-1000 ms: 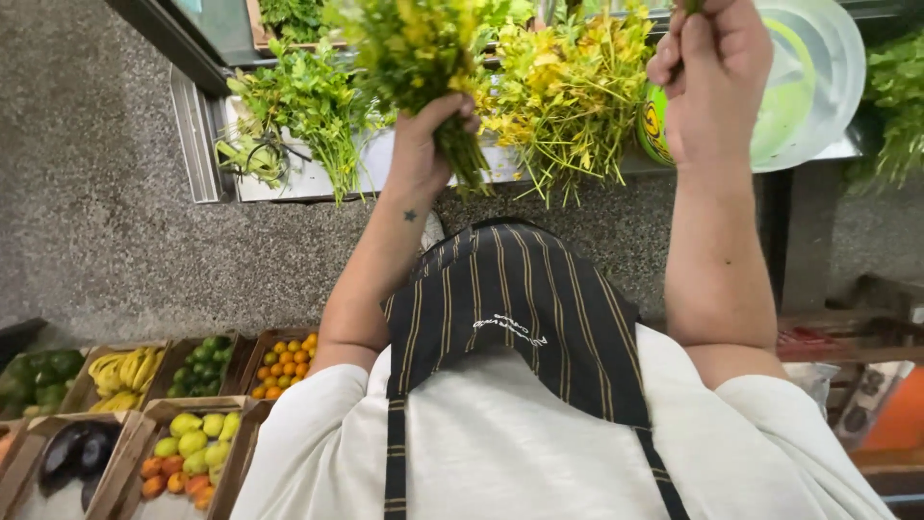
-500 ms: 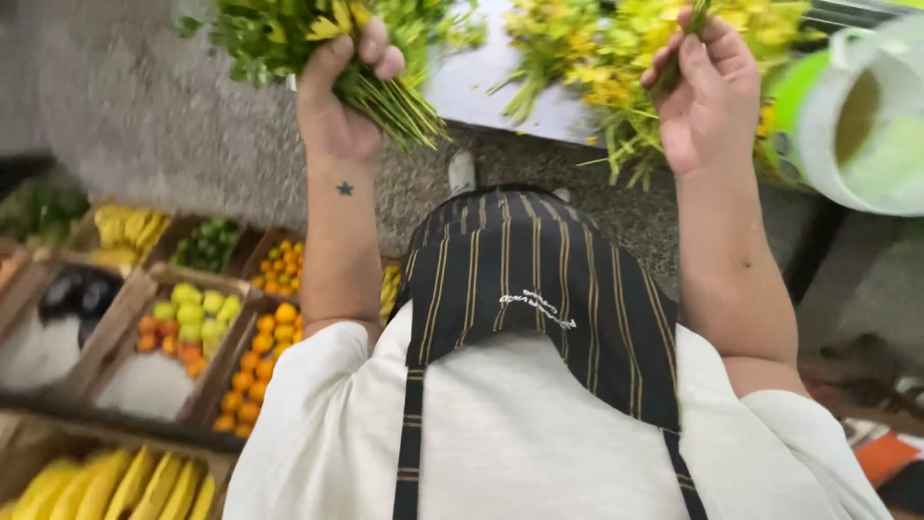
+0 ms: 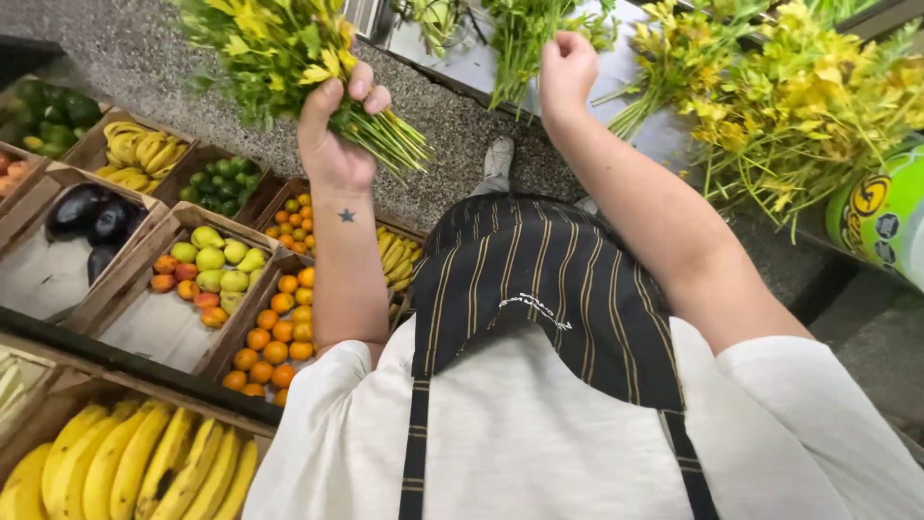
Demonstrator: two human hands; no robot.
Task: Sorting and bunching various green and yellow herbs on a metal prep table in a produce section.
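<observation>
My left hand (image 3: 332, 144) is raised and closed around the stems of a thick bunch of leafy herbs (image 3: 274, 43) with green and yellowed leaves. The cut stem ends stick out to the right of my fist. My right hand (image 3: 566, 69) is a fist at the edge of a metal table (image 3: 481, 67), gripping a few green sprigs (image 3: 525, 34) that hang down from it. A pile of yellowing herbs (image 3: 780, 106) lies on the table to the right of that hand. Below my arms I see my white shirt and dark striped apron (image 3: 534, 289).
Wooden crates stand at the left on the speckled floor: oranges (image 3: 274, 337), green and red fruit (image 3: 207, 274), dark eggplants (image 3: 91, 217), small bananas (image 3: 144, 149), limes (image 3: 219, 181). Large bananas (image 3: 125, 462) lie nearest me. A green and white bucket (image 3: 881, 217) is at the right edge.
My left hand has carried the bunch to the left, away from the table and over the crates. My right hand stays closed at the table's edge. My head has turned left.
</observation>
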